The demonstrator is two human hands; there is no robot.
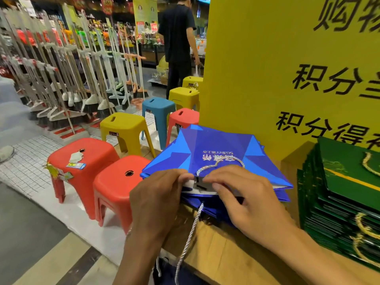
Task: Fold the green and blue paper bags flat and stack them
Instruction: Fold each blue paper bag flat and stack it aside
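A stack of flat blue paper bags lies on the wooden counter, white print on the top bag. My left hand and my right hand both pinch the near mouth edge of the top blue bag, where its white inner lining shows. A silver cord handle loops over the top between my hands, and another cord hangs down over the counter's front edge. At the right, a stack of flat green paper bags with gold cord handles lies on the same counter.
A tall yellow sign with black lettering stands right behind both stacks. Red, yellow and blue plastic stools crowd the floor left of the counter. Brooms hang along the left aisle. A person in dark clothes stands at the back.
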